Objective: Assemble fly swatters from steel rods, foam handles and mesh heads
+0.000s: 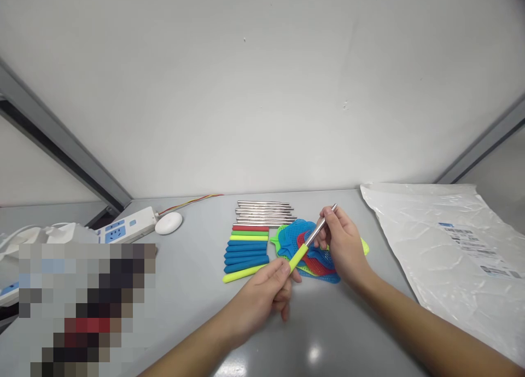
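Centrally, the left hand (pixel 273 284) grips a yellow handle (pixel 299 257) between thumb and fingers, while the right hand (pixel 342 240) pinches a steel rod (pixel 315 233) near its upper end. Rod and handle meet end to end in one slanting line, held above the table (pixel 188 317); how far the rod enters the handle cannot be told. Behind and partly beneath the right hand lies a pile of mesh heads (pixel 301 228), blue, red, green and yellow, overlapping one another. To the left of the pile, loose handles (pixel 246 253) lie side by side, blue ones among red, green and yellow; the nearest, a yellow one, runs up to the left hand. Beyond them, spare rods (pixel 262 213) form a parallel row. At far right rests a white bag (pixel 435 235); at left, a white disc (pixel 169 223) sits beside a power strip (pixel 123 227).
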`<state>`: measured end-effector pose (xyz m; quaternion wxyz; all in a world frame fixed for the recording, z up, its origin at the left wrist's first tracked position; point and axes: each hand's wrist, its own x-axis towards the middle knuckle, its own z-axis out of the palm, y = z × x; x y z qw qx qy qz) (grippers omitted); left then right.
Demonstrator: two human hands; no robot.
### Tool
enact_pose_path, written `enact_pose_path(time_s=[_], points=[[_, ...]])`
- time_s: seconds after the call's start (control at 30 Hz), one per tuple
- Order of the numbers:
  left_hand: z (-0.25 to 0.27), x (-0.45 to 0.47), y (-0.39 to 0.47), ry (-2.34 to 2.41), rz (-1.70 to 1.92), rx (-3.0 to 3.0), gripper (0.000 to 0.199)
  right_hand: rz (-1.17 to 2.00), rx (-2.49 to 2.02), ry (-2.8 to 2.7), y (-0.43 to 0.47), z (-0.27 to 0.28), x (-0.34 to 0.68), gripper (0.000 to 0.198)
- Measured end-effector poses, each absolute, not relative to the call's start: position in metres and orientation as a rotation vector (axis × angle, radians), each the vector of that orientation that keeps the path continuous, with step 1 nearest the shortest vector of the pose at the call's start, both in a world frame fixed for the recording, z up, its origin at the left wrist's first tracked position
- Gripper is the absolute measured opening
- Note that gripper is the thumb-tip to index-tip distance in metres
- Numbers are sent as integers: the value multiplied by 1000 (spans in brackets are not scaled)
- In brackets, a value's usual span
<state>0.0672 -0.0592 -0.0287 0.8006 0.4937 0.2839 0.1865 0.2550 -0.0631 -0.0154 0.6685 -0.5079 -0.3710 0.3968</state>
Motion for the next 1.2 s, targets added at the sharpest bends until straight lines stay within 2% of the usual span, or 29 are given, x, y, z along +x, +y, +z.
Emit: enact_pose_path(time_s=[0.37, 0.5, 0.77, 0.9, 1.07, 1.2], points=[[-35, 69, -60, 684, 523, 1045, 37, 940, -1122, -834, -61, -19, 257, 30], [-31, 65, -61, 716, 775, 1051, 25, 952, -1103, -834, -62, -19, 258, 29], [-10, 53, -50, 872, 1232, 884, 23, 933, -1198, -1020, -70, -18, 252, 38], [-5, 51, -39, 917, 1411, 835, 20, 774, -1306, -1281, -76, -20, 248, 26], [-9, 46, -28, 959, 1470, 915, 28, 342, -1272, -1672, -78, -25, 251, 10], [-16, 42, -20, 1006, 1439, 988, 33, 241, -1301, -1823, -76, -26, 256, 7]])
